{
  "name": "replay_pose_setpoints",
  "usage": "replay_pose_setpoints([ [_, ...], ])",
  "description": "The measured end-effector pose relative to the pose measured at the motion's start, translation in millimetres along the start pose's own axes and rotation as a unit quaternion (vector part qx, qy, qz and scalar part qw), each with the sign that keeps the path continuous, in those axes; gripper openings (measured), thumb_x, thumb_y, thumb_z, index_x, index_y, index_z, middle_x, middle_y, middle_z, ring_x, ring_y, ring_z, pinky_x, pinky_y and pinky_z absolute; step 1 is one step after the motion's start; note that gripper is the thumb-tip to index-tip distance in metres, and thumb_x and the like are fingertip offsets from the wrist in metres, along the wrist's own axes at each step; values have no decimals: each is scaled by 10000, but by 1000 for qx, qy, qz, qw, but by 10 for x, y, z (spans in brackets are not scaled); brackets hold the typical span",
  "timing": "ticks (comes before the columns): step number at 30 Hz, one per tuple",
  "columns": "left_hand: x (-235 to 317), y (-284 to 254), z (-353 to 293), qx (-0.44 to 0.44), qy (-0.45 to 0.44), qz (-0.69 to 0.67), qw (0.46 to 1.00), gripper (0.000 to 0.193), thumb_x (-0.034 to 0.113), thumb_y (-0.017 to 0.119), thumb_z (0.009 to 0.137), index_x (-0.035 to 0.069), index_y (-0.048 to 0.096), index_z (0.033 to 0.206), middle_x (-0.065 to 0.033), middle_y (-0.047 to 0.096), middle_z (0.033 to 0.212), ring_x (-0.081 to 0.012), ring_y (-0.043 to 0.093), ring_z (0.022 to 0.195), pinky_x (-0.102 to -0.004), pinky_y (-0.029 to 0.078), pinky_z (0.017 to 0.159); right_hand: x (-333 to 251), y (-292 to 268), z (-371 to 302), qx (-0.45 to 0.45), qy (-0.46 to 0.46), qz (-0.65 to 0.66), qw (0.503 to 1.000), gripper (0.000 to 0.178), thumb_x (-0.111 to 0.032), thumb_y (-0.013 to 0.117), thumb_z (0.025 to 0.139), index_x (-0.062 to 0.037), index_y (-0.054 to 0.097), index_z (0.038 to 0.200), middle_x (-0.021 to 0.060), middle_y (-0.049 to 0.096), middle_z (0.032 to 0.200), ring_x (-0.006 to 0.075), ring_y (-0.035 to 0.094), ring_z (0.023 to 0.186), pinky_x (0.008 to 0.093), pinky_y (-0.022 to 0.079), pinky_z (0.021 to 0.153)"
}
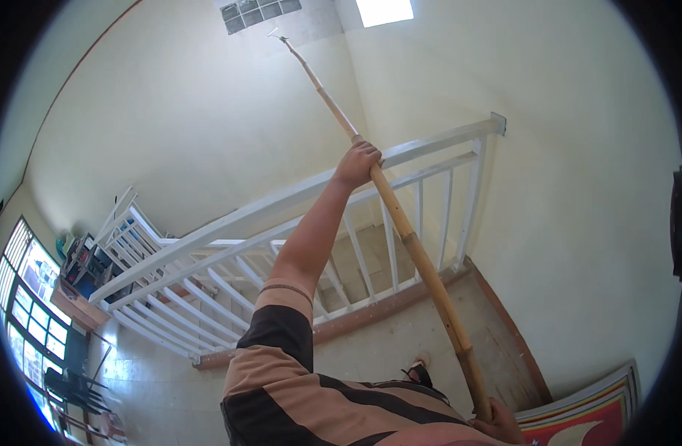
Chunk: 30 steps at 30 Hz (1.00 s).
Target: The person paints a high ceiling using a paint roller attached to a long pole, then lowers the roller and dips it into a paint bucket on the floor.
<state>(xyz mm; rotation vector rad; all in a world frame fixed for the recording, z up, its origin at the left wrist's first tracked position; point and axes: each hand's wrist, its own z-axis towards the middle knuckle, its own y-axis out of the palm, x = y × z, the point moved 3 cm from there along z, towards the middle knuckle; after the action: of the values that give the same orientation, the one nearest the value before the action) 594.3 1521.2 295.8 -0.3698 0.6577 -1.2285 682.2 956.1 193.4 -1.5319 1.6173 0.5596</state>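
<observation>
A long bamboo pole (432, 279) slants from the lower right up toward the far wall. My left hand (359, 163) is wrapped around its middle, just above the white railing (423, 151), with the arm stretched out. Low in the picture, my right hand (498, 425) grips the pole's near end, partly cut off by the frame's lower edge. At the far tip sits a small pale fitting (274, 33), too small to make out. That tip lies close below a block vent (261, 13) high on the wall.
Beyond the railing the stairwell drops, with another white banister (137, 230) at left. A cluttered shelf (81, 267), dark chairs (73, 388) and gridded windows (33, 312) stand farther left. Bottom right leans a colourful framed panel (590, 412). My foot (419, 370) is on the tiled floor.
</observation>
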Motion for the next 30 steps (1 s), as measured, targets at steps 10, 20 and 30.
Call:
replay_pose_setpoints([
  [10,-1117,620,112,-114,-21,36,993,251,229,720,757,65,547,678,-92,655,844,-279,621,942,-418,448,922,-862,-228,1055,-38,41,-81,995,453,-351,592,880,-63,527,1224,134,597,1109,242,565,1022,358,429,863],
  [20,-2081,744,40,-181,-115,89,973,100,116,687,797,48,630,843,-103,600,1236,-429,328,1327,-500,330,1091,-1031,71,2033,-47,-63,9,997,361,-241,631,854,-18,558,1128,89,611,979,189,569,906,318,452,814],
  [30,-2504,729,-58,-191,-126,94,969,79,80,685,787,46,632,834,-92,603,1234,-401,325,1339,-491,327,1098,-1049,264,2460,-58,-121,19,991,320,-138,706,772,1,570,1026,59,598,836,124,559,789,282,467,732],
])
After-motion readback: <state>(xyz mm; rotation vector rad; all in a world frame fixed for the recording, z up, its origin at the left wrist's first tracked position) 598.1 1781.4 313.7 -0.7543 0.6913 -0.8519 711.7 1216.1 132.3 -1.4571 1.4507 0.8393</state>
